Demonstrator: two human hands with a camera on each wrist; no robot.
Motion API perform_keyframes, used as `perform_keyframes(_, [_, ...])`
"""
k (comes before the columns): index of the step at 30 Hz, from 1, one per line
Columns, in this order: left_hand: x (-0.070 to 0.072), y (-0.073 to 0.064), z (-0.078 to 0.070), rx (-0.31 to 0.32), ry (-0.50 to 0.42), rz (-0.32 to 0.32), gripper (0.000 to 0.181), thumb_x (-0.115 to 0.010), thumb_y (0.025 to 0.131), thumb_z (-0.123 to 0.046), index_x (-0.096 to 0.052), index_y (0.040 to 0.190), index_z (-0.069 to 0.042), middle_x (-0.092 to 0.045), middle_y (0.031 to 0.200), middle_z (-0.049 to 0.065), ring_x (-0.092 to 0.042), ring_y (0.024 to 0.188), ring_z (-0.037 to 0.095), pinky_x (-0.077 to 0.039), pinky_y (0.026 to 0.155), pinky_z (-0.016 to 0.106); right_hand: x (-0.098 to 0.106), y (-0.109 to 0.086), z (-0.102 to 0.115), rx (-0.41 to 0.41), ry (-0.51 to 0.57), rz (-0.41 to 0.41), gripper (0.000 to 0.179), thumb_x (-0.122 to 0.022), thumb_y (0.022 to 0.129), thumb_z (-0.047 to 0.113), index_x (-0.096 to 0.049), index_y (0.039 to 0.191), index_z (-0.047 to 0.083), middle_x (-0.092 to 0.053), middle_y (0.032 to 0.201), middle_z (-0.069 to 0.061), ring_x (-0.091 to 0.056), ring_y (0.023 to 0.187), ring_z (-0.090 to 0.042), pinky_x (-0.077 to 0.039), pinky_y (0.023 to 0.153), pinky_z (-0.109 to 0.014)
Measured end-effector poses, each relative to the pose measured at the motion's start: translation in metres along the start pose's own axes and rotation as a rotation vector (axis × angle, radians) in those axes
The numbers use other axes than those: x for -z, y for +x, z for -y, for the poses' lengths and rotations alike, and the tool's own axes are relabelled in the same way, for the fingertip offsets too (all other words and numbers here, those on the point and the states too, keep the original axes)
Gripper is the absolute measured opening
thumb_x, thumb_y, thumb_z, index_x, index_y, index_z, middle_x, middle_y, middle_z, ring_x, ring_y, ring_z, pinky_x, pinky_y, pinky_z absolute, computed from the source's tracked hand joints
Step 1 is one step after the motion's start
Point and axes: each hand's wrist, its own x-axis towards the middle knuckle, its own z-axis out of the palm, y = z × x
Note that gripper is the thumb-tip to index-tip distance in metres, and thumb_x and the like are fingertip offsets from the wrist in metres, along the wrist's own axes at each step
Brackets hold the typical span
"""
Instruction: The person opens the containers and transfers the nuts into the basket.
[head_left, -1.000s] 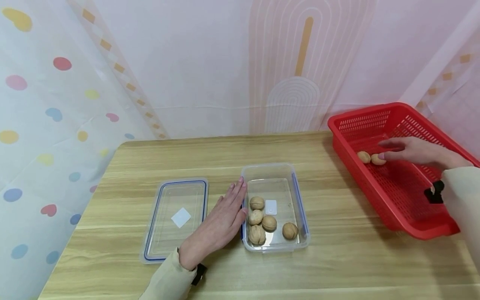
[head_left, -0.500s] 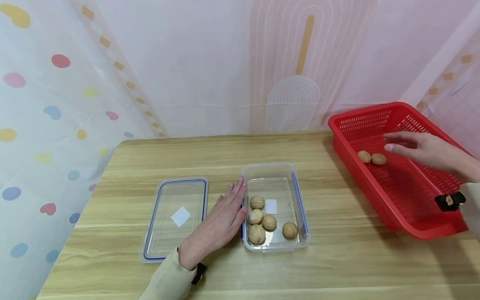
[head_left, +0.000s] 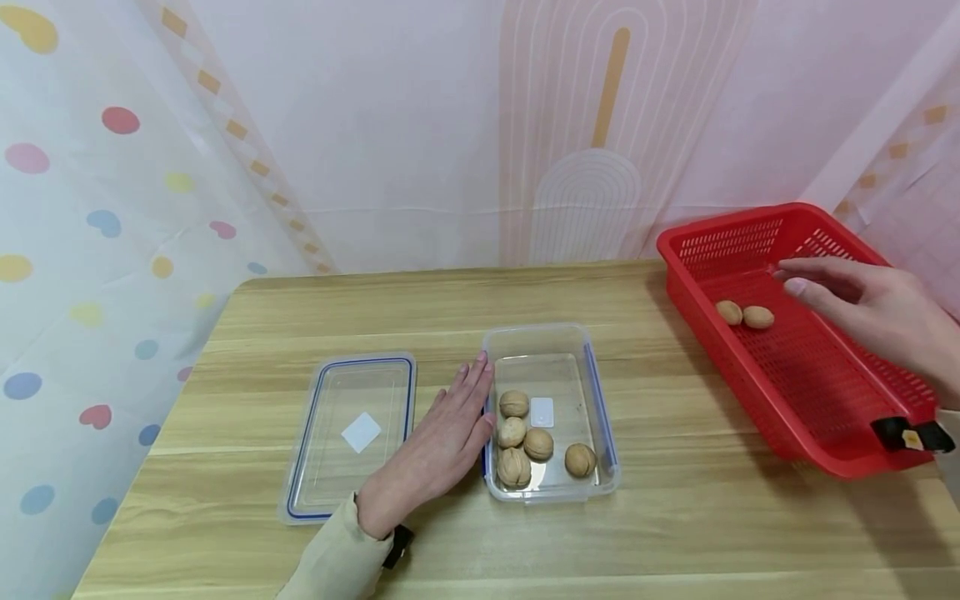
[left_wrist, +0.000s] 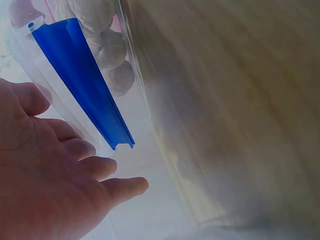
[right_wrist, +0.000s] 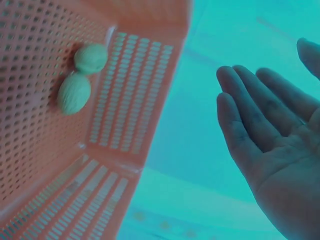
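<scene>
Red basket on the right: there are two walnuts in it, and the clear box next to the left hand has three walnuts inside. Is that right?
Not quite: the clear box next to the left hand has five walnuts inside, not three, as the head view shows. The red basket does have two walnuts in it.

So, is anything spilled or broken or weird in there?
Nothing is spilled, and no damage shows. Five nuts sit in the box, two more nuts in the basket, none on the visible table. The lid lies beside the box. Only the right wrist view's greenish-blue colours look odd.
</scene>
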Motion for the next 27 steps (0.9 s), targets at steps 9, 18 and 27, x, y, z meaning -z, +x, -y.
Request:
perform_keyframes(9, [-0.002,0.000,0.001,-0.010,-0.017,-0.027,0.061,-0.040,0.113,-0.024,-0.017,0.164,0.000,-0.003,0.172,0.008,-0.012,0.157,0.038,-0.019,0.122,0.063,-0.006,-0.024,0.021,0.057,0.091,-0.155,0.043,-0.065,0.104,0.031,-0.063,0.144,0.014,-0.065,0.132,-0.018,-0.049,0.095,0.016,-0.038,0.070,0.003])
perform_keyframes(18, [-0.002,-0.002,0.001,-0.009,-0.018,-0.026,0.060,-0.038,0.113,-0.025,-0.017,0.164,-0.001,-0.004,0.172,0.008,-0.012,0.157,0.037,-0.020,0.122,0.062,-0.021,-0.039,0.045,0.178,0.182,-0.201,0.037,-0.071,0.100,0.016,-0.069,0.136,0.013,-0.061,0.117,0.033,-0.054,0.103,0.016,-0.038,0.082,0.003])
perform_keyframes(27, [-0.001,-0.002,0.001,-0.013,-0.017,-0.030,0.061,-0.038,0.113,-0.025,-0.016,0.164,-0.002,-0.004,0.173,0.008,-0.012,0.157,0.038,-0.021,0.122,0.063,-0.040,-0.047,0.074,0.408,0.161,-0.241,0.042,-0.076,0.092,0.002,-0.074,0.131,0.017,-0.066,0.120,0.028,-0.058,0.109,0.014,-0.040,0.089,0.000])
